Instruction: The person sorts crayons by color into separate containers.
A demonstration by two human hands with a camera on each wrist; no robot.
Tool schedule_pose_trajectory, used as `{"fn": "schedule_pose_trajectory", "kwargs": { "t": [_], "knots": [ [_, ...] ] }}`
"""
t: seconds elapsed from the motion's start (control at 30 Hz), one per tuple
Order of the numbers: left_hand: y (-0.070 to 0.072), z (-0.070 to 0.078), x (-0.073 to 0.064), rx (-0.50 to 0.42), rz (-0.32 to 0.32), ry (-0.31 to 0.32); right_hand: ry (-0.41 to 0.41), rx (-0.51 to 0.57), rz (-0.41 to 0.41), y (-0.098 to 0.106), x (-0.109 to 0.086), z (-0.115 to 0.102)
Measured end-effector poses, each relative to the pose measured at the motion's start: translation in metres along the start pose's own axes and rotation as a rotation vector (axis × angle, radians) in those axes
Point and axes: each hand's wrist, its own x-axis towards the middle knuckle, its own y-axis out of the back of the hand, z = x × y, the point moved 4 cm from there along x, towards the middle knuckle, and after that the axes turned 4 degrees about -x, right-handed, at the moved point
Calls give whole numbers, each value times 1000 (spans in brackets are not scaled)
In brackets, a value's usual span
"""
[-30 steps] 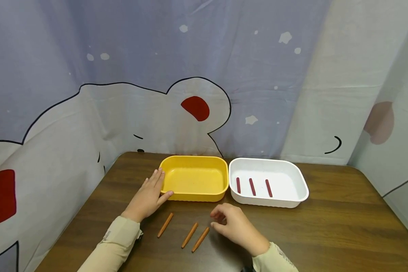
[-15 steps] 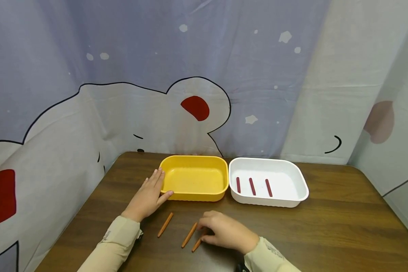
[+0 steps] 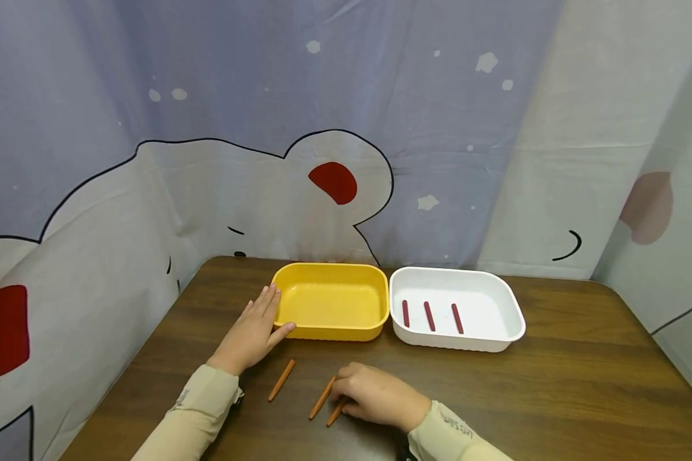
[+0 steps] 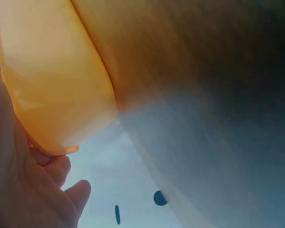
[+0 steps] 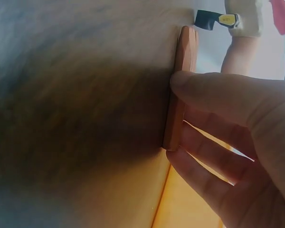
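Observation:
My left hand (image 3: pixel 248 336) rests against the left end of the yellow tray (image 3: pixel 329 333), its fingers stretched along the rim and the thumb by the near corner. In the left wrist view the fingertips lie at the edge of the yellow tray (image 4: pixel 61 95). In front of the trays, my right hand (image 3: pixel 377 394) pinches an orange-brown stick with a tapered end (image 3: pixel 334 413) between thumb and fingers. The right wrist view shows the thumb across this stick (image 5: pixel 173 126). Just left of it lies a second orange-brown stick (image 3: pixel 321 398), and a third stick (image 3: pixel 281 380) lies farther left.
A white tray (image 3: pixel 496 320) stands right beside the yellow one. Three dark red sticks (image 3: pixel 429 316) lie apart inside it. Both trays are near the back edge of the brown wooden table (image 3: pixel 582 378), before a patterned curtain (image 3: pixel 438 128).
My right hand has moved left and down onto the rightmost orange-brown stick and now pinches it. The left hand stays at the yellow tray.

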Motion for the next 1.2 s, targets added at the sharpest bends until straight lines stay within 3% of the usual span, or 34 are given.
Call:
{"fn": "schedule_pose_trajectory", "kwargs": {
  "t": [0.23, 0.53, 0.7, 0.93, 1.2],
  "knots": [
    [0, 1, 1, 0, -4, -1, 45, -17, 35, 2, -2, -2],
    [-2, -1, 1, 2, 2, -8, 40, 54, 29, 1, -5, 0],
    [-3, -2, 1, 4, 4, -8, -39, 155, 32, 3, -7, 7],
    [-2, -1, 0, 3, 15, -16, -189, 383, 57, 7, -7, 22],
    [-2, -1, 0, -4, 11, -10, -317, 568, 205, 16, -5, 41]
  ]
}}
